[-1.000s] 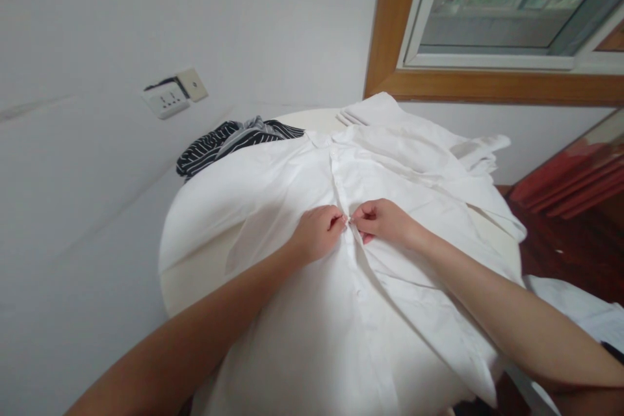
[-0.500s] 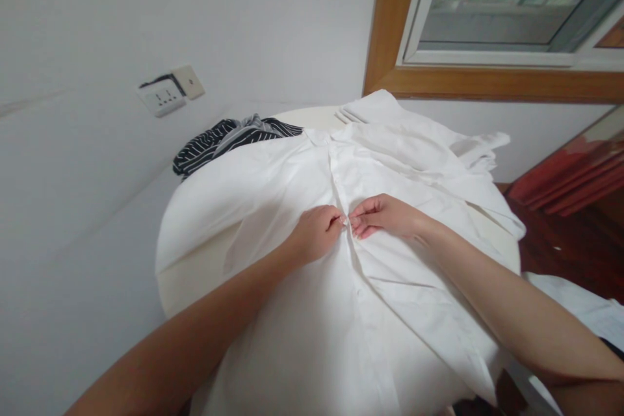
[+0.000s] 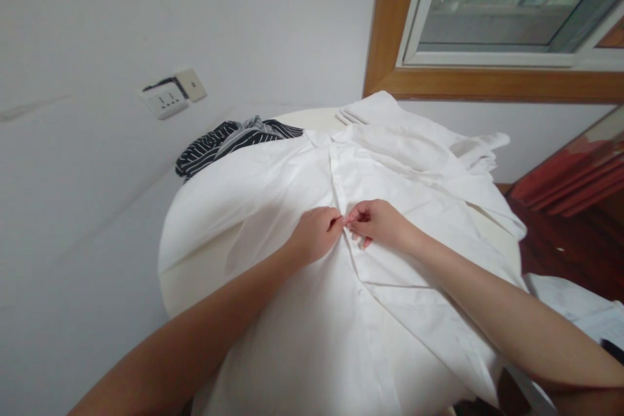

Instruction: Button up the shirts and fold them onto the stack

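A white button-up shirt [image 3: 297, 325] lies spread face up, its collar toward the wall and its lower front near me. Both hands meet at the middle of its front placket. My left hand [image 3: 316, 234] pinches the placket edge between thumb and forefinger. From the other side, my right hand [image 3: 373, 224] pinches the same spot, fingertips touching those of the left. Any button between the fingertips is hidden. Above the hands the two front edges lie together; below them they part, and a small button [image 3: 361, 293] shows on the left-hand edge.
The shirt covers most of a round cream table [image 3: 195, 276]. A black-and-white striped cloth [image 3: 209, 149] lies at the far left edge, folded white fabric [image 3: 377, 107] at the far right. Behind are a wall socket [image 3: 168, 101] and a wood-framed window [image 3: 390, 81]. Red fabric [image 3: 570, 172] hangs at right.
My right hand's thumb and forefinger have closed in against the left fingertips, and its other fingers have curled. The left hand has barely moved, and the shirt lies almost the same.
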Available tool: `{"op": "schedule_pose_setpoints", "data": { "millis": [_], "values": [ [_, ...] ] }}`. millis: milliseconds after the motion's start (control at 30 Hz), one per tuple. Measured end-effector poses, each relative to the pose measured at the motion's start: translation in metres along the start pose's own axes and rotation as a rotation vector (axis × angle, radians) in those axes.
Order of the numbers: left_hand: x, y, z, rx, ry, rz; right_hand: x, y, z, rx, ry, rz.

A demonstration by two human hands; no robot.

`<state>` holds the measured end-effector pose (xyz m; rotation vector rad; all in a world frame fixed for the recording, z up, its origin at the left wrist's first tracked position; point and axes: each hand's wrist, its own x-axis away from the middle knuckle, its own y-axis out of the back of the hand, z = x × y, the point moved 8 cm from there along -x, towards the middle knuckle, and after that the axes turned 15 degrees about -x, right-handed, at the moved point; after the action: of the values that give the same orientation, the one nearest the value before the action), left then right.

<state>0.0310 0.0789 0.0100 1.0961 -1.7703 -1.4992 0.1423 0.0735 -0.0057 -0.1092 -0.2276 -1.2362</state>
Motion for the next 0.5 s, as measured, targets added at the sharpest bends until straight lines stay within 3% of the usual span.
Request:
{"op": "schedule_pose_setpoints", "data": {
  "millis": [133,267,500],
  "values": [
    [-0.001,-0.003,0.002,-0.003,0.002,-0.011,0.001,0.001,-0.001,0.126,0.019,-0.019],
    [0.0,-0.002,0.003,0.011,0.022,-0.02,0.001,-0.002,0.001,0.218,0.032,0.049],
    [0.001,0.001,0.003,0.083,0.055,-0.011,0.009,-0.013,0.025,0.725,0.278,0.109]
  ]
}}
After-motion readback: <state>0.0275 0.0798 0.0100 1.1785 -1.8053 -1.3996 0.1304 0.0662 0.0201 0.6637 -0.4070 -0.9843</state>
